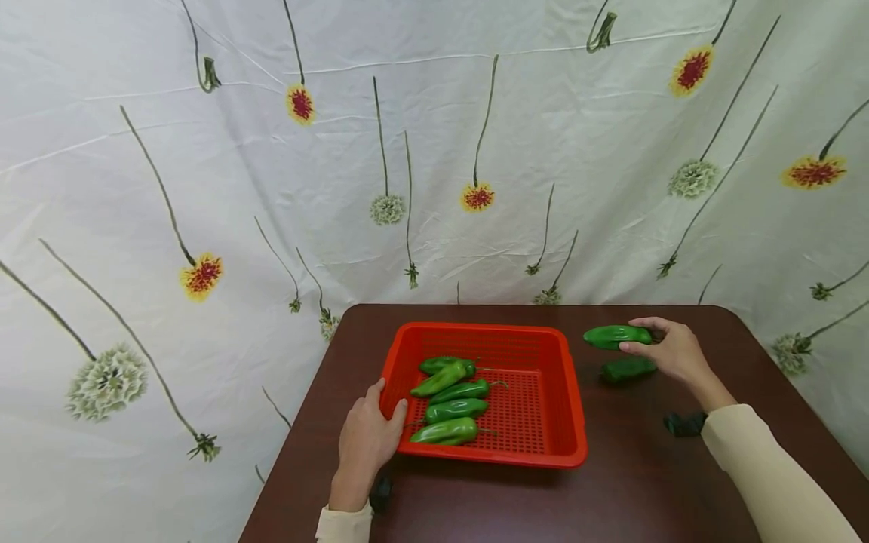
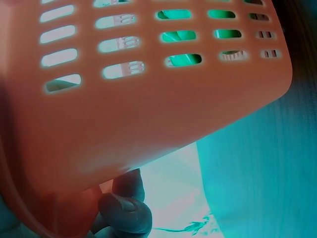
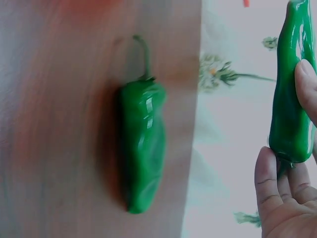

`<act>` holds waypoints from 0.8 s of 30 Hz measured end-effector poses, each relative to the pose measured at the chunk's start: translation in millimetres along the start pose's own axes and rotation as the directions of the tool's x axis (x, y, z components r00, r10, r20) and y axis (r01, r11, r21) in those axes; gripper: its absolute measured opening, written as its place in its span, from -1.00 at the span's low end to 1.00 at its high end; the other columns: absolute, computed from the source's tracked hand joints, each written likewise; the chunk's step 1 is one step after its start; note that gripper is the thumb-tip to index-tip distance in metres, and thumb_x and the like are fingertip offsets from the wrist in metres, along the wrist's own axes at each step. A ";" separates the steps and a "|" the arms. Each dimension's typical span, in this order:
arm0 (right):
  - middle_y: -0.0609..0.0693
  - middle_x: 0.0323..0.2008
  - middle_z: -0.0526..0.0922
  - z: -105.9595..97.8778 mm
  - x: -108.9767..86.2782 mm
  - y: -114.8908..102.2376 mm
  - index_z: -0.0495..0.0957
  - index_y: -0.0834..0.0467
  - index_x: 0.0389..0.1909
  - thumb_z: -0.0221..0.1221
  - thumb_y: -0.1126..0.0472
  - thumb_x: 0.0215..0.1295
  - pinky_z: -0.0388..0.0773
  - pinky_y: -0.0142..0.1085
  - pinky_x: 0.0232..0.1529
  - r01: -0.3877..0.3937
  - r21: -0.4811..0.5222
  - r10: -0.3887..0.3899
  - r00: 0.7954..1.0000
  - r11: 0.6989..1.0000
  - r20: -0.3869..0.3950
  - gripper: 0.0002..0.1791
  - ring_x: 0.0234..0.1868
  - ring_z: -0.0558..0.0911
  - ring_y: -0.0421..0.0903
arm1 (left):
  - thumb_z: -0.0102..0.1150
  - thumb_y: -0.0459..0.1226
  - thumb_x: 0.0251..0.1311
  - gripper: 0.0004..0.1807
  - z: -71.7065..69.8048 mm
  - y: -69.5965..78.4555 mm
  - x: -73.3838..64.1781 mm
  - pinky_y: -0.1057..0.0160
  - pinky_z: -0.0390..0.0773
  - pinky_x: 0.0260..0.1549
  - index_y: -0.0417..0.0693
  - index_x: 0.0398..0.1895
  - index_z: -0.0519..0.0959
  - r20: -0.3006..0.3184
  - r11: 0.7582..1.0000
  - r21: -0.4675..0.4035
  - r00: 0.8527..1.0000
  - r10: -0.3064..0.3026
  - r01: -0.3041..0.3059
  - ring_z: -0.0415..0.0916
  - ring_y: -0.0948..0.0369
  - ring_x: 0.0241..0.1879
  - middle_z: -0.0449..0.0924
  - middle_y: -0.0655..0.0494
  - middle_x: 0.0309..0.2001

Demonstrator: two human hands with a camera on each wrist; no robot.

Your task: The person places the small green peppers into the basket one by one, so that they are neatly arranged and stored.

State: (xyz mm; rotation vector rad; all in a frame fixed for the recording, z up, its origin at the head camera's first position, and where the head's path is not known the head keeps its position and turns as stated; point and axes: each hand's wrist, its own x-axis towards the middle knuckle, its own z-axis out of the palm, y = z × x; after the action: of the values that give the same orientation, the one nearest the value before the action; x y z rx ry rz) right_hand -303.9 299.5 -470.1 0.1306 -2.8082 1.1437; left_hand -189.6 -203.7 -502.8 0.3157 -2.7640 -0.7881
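My left hand (image 1: 370, 434) grips the left rim of a red plastic basket (image 1: 573, 400). Its curled fingers (image 2: 126, 213) show below the basket wall in the left wrist view. Several green chili peppers (image 1: 453, 409) lie in the left half of the basket. To the right of the basket, my right hand (image 1: 675, 351) pinches a glossy green chili pepper (image 1: 611, 337) near its stem end, raised above the table. Another green chili pepper (image 3: 142, 148) lies on the table below it, its curved stem showing in the right wrist view.
The dark brown table (image 1: 638, 467) extends around the basket. A white cloth with printed flowers (image 1: 434, 151) hangs behind the table's far edge. Dark wrist devices (image 1: 684, 424) sit by both wrists.
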 end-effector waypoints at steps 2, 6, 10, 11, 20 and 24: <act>0.29 0.15 0.60 -1.7 3.7 -7.7 0.51 0.13 0.29 0.34 -0.24 0.19 0.62 -0.17 -0.18 0.009 0.010 -0.009 1.000 1.000 0.007 -0.25 0.05 0.60 0.17 | 0.23 0.05 0.24 -0.26 0.0 -0.3 1.1 -0.14 0.65 -0.18 -0.07 0.43 0.38 -0.003 1.000 -0.003 1.000 0.004 -0.004 0.60 -0.03 -0.20 0.63 -0.15 -0.09; 0.28 0.20 0.55 -1.6 8.7 -21.1 0.50 0.11 0.30 0.33 -0.27 0.18 0.59 0.02 -0.04 0.027 0.034 -0.028 0.999 0.999 0.027 -0.23 0.13 0.56 0.22 | 0.24 0.05 0.24 -0.26 0.3 -0.7 1.0 -0.14 0.66 -0.18 -0.06 0.43 0.38 -0.002 1.000 -0.012 1.000 -0.002 0.002 0.60 -0.01 -0.21 0.63 -0.14 -0.09; 0.27 0.22 0.54 2.9 12.2 -32.8 0.51 0.11 0.29 0.34 -0.25 0.18 0.58 0.10 0.02 0.050 0.041 -0.051 0.998 0.998 0.037 -0.24 0.17 0.55 0.23 | 0.24 0.04 0.24 -0.26 0.5 -1.3 -0.8 -0.15 0.65 -0.16 -0.06 0.43 0.37 0.011 1.000 -0.012 1.000 -0.011 0.012 0.60 -0.01 -0.18 0.63 -0.13 -0.06; 0.27 0.21 0.56 4.5 13.5 -35.9 0.52 0.11 0.28 0.35 -0.23 0.18 0.59 0.09 0.02 0.057 0.044 -0.059 0.998 0.997 0.038 -0.26 0.16 0.56 0.23 | 0.24 0.04 0.24 -0.26 0.6 -1.5 -1.1 -0.15 0.65 -0.16 -0.06 0.44 0.37 0.013 1.000 -0.010 1.000 -0.013 0.013 0.60 0.00 -0.19 0.63 -0.13 -0.06; 0.24 0.20 0.59 18.0 26.9 -65.4 0.53 0.11 0.26 0.37 -0.21 0.17 0.61 0.05 0.04 0.092 0.067 -0.097 0.993 0.993 0.071 -0.28 0.16 0.59 0.20 | 0.26 0.05 0.22 -0.25 1.1 -2.9 -1.1 -0.14 0.66 -0.18 -0.06 0.43 0.37 0.013 1.000 -0.001 1.000 -0.016 0.017 0.59 0.03 -0.22 0.62 -0.12 -0.07; 0.22 0.23 0.58 26.7 31.7 -79.9 0.55 0.09 0.25 0.39 -0.18 0.16 0.61 0.06 0.06 0.124 0.113 -0.134 0.987 0.986 0.085 -0.30 0.19 0.59 0.20 | 0.26 0.05 0.22 -0.25 1.1 -3.1 -1.2 -0.14 0.66 -0.18 -0.06 0.43 0.39 0.003 1.000 -0.003 1.000 -0.012 0.012 0.59 0.03 -0.22 0.63 -0.12 -0.08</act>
State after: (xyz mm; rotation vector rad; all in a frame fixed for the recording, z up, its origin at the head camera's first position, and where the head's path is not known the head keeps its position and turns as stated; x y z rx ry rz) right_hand -327.5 222.6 -429.7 0.3785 -2.7683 1.2886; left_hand -188.4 -205.5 -505.6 0.3317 -2.7660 -0.7956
